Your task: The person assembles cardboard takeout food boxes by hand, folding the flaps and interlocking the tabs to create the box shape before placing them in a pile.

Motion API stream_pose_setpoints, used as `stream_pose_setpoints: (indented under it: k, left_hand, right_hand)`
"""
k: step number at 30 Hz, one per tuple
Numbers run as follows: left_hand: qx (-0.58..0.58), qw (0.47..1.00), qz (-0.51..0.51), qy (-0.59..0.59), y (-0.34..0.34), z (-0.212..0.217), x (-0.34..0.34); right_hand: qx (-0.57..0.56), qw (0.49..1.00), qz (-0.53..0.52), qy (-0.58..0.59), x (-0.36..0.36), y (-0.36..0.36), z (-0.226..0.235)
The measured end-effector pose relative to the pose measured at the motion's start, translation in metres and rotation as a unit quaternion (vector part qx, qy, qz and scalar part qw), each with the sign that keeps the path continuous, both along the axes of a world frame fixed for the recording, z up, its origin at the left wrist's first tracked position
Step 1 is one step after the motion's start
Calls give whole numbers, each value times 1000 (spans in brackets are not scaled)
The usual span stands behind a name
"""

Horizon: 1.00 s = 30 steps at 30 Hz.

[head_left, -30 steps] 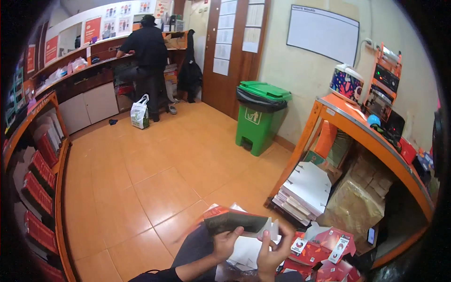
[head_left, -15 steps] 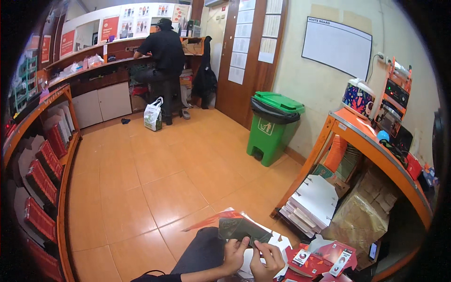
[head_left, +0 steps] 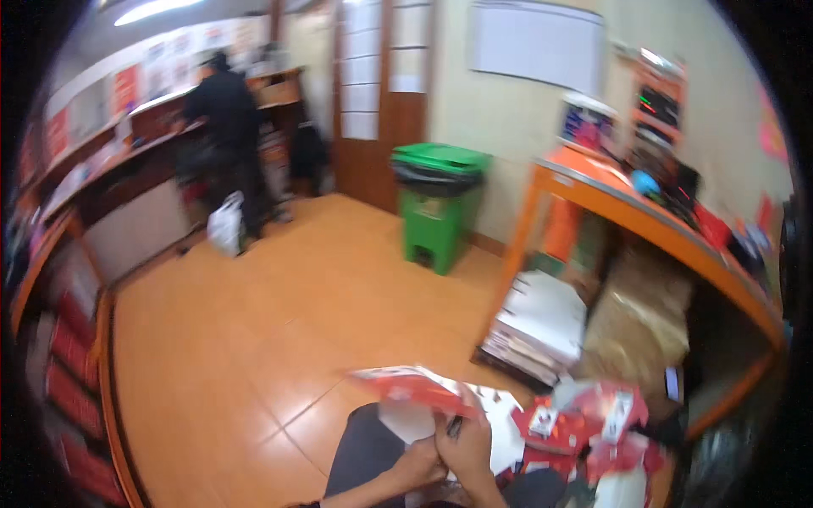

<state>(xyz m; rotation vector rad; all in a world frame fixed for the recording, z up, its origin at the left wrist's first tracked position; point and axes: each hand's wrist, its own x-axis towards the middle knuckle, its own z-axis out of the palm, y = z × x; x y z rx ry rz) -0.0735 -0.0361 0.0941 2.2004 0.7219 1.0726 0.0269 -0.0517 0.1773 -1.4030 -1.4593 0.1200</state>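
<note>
Over my lap a red and white folded card piece (head_left: 411, 388) is tilted up, smeared by motion. My right hand (head_left: 467, 444) is closed at its right end, with a small dark item (head_left: 455, 427) showing beside the fingers. Pressed against it on the left, my left hand (head_left: 419, 464) is closed, and what its fingers hold, if anything, is hidden. Beneath and behind the hands lies a white die-cut sheet (head_left: 506, 415). To the right of my hands are several red card pieces (head_left: 550, 432) with small white labels.
A stack of white sheets (head_left: 542, 309) and a plastic-wrapped brown carton (head_left: 635, 317) sit under an orange table (head_left: 622, 190). Ahead stands a green pedal bin (head_left: 436, 220). A person (head_left: 227, 118) in dark clothes leans at the far counter. Shelves with red bundles (head_left: 72, 356) line the left.
The view has swung right. The dark green piece both hands held is now mostly out of sight. My hands have drawn together, the right one rising against the red card piece.
</note>
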Motion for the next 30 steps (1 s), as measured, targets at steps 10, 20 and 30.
stream_pose_setpoints:
  k: [10, 20, 30]
  left_hand:
    - [-260, 957, 32, -122, 37, 7, 2]
    - [-427, 898, -102, -35, 32, -13, 49]
    - [-467, 877, -113, -3, 35, -17, 54]
  right_hand:
    - [320, 922, 44, -214, 45, 1, -4]
    - [169, 964, 143, 149, 39, 33, -129]
    - [144, 987, 32, -64, 56, 12, -80]
